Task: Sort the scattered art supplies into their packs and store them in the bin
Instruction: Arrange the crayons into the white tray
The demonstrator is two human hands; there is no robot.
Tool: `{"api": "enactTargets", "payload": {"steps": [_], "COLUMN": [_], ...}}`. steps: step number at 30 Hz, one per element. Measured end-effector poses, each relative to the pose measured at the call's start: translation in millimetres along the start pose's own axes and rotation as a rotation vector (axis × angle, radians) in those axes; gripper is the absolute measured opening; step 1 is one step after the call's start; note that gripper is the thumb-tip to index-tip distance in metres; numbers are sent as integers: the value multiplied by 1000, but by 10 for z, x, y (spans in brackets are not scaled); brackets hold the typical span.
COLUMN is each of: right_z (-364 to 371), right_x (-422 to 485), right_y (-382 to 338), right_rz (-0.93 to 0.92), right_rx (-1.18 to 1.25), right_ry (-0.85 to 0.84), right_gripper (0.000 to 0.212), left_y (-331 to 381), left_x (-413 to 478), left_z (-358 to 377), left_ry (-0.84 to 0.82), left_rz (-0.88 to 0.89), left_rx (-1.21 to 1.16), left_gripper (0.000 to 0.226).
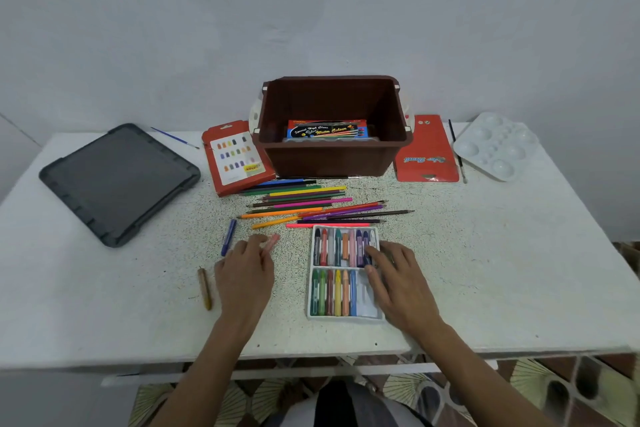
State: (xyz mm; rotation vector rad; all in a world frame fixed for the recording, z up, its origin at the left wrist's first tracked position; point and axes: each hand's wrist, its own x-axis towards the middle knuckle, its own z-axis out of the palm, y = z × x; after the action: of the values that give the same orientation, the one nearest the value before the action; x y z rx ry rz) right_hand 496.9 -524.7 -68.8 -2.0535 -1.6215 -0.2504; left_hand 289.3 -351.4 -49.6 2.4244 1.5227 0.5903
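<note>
A white crayon tray (pixel 312 315) lies at the table's front centre with two rows of crayons in it. My right hand (pixel 398 277) rests on the tray's right side, fingers touching the purple crayons. My left hand (pixel 246 274) pinches a pink crayon (pixel 272 242) on the table left of the tray. A blue crayon (pixel 228 237) and a brown crayon (pixel 204 288) lie loose further left. Several coloured pencils (pixel 311 204) are scattered between the tray and the brown bin (pixel 332 156), which holds a water colour box (pixel 327 130).
A red crayon box (pixel 235 158) leans left of the bin and a red pencil pack (pixel 427 152) lies to its right. A grey lid (pixel 117 180) sits far left, a white palette (pixel 497 146) far right. Two paintbrushes (pixel 175 138) (pixel 458 152) lie near the back.
</note>
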Motion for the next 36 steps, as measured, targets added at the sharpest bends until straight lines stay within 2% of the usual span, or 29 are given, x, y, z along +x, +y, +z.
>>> {"api": "enactTargets", "payload": {"steps": [3,6,10,13,19,23,29,36], "right_z": [26,53,37,26,50,58,26,-2], "right_x": [-6,-20,-30,-17,-10,-5,-2,-28], "right_y": [24,67,98,101,80,69,75,113], "right_rz": [-48,52,139,155,176,200,204,184], "right_rx": [-27,53,132,128,36,30,73,90], "right_ry": [7,-59,-131,-168,-213,-236,-244,-262], "right_gripper": [37,41,46,49,49,50,51,52], "left_y": [169,348,544,662,843,932,956,835], "left_x": [1,12,-17,-84,-241,-271,-249,-242], "left_z": [-71,-163,-230,-215,-111,-39,88,260], "left_ry": [26,6,-188,-325,-528,-604,-473,-349], "left_rz": [-20,-15,-178,-206,-175,-54,300,398], "left_rx": [-237,-488,-851,-950,-958,-806,-361,-215], "left_gripper": [23,27,27,24,23,21,30,47]}}
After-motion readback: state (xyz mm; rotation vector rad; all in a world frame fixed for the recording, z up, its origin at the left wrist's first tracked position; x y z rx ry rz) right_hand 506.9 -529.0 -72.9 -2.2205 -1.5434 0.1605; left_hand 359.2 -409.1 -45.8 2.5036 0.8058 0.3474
